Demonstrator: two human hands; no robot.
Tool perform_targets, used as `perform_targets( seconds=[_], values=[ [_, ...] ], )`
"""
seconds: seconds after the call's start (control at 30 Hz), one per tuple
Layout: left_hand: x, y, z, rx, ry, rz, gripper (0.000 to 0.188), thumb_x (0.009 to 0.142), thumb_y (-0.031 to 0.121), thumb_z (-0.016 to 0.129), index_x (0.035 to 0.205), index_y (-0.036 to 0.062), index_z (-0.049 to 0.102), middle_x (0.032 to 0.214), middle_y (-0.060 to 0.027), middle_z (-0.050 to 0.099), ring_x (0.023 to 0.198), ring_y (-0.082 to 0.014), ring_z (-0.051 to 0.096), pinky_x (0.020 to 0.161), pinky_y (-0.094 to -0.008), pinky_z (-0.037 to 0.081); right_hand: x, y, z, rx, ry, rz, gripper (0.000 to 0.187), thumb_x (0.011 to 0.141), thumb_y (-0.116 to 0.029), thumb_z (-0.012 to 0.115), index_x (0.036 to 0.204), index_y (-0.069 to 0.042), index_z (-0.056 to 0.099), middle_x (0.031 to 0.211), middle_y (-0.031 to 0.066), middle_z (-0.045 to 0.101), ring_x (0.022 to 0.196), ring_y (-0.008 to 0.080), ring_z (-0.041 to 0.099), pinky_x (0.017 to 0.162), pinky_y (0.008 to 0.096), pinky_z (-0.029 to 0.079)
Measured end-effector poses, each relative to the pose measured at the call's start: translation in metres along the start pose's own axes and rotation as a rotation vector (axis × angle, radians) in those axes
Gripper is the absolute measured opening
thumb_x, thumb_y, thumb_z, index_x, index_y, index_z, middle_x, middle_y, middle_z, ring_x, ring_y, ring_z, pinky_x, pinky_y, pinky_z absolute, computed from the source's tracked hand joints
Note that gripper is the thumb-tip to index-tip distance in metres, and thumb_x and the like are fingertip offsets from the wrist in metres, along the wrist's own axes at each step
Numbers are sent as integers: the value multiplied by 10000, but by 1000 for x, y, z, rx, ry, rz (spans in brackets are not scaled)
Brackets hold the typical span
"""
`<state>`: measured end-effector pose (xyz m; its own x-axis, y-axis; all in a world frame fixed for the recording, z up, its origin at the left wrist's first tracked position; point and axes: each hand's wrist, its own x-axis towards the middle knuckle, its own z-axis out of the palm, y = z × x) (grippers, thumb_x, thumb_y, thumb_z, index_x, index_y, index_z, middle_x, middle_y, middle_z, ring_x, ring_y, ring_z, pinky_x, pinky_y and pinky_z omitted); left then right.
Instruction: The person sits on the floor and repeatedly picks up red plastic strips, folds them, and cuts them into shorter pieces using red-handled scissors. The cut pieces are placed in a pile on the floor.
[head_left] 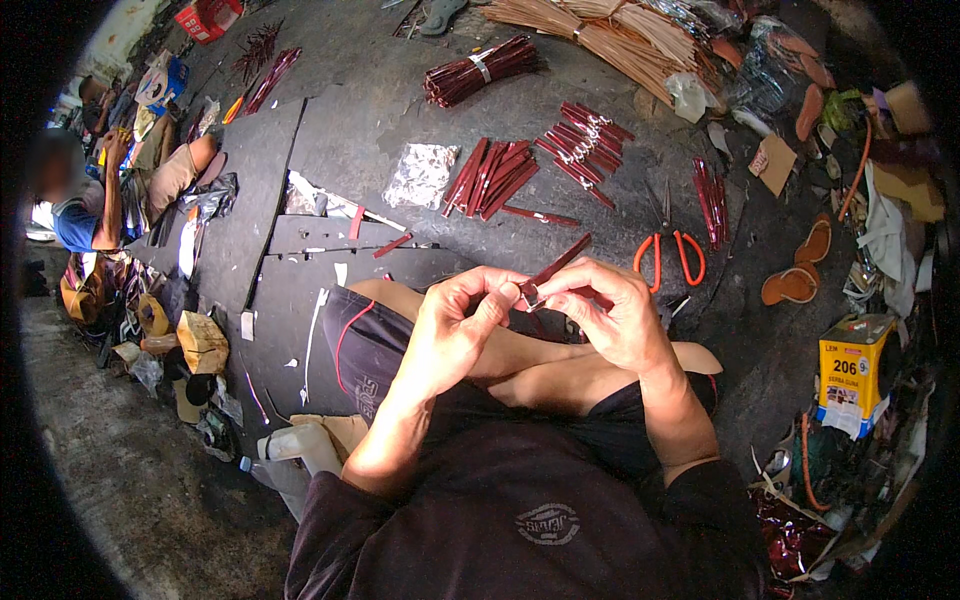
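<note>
Above my crossed legs, my left hand [458, 325] and my right hand [615, 315] meet at a glossy dark red strap [560, 258]. Its free end sticks up and to the right between them. A small silver piece, perhaps a buckle, shows at the strap's lower end, partly hidden by my fingertips. Both hands pinch there with thumb and fingers. Just beyond them lie a pile of similar red straps [490, 178] and another pile of straps with silver pieces [585, 148]. Orange-handled scissors [657, 262] rest right of my right hand.
A clear bag of silver pieces [422, 175] lies beside the straps. Farther off are a tied red bundle [482, 72] and tan strips [610, 40]. On the right are sandals [790, 285] and a yellow can [850, 360]. Another person [85, 215] sits at far left.
</note>
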<state>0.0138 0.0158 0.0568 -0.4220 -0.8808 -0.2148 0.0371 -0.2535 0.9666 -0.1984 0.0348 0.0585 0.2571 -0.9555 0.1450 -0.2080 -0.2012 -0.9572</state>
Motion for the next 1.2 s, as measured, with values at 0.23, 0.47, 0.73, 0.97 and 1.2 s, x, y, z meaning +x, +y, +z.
perform_targets(
  seconds=[0.23, 0.47, 0.73, 0.97, 1.2],
  values=[
    [2, -1, 1, -23, 10, -20, 228, 992, 180, 598, 1073, -13, 690, 907, -24, 699, 810, -64, 588, 731, -225, 476, -2, 7, 0, 107, 14, -14, 101, 926, -34, 641, 1017, -9, 675, 939, 109, 697, 880, 187, 698, 753, 308, 547],
    [-3, 4, 5, 136, 65, 61, 204, 974, 141, 613, 1087, -10, 689, 896, -53, 696, 804, -109, 616, 752, -264, 496, 0, 6, 0, -80, 3, -70, 96, 928, -59, 649, 1013, -19, 667, 935, 106, 695, 872, 181, 696, 747, 306, 545],
    [-4, 19, 7, 547, 99, 252, 194, 903, 103, 674, 1075, 17, 696, 875, -114, 676, 796, -165, 657, 709, -288, 500, -8, 20, 16, 450, 51, 275, 156, 983, -107, 601, 1073, 17, 632, 988, 69, 674, 907, 132, 667, 802, 276, 549],
    [-5, 32, 2, 575, 49, 308, 310, 802, 132, 804, 1056, -7, 696, 875, -83, 677, 742, -134, 649, 681, -265, 523, -8, 9, 16, 336, 73, 95, 137, 971, -92, 617, 1047, 19, 641, 1011, 93, 689, 935, 141, 672, 840, 265, 547],
    [-8, 34, -2, 677, 19, 344, 322, 772, 133, 822, 1045, 5, 708, 908, -102, 698, 763, -166, 662, 683, -287, 531, -6, -19, 9, -490, 314, -256, 282, 838, -137, 747, 1088, -53, 650, 966, 112, 676, 961, 272, 658, 931, 388, 487]
  ],
)
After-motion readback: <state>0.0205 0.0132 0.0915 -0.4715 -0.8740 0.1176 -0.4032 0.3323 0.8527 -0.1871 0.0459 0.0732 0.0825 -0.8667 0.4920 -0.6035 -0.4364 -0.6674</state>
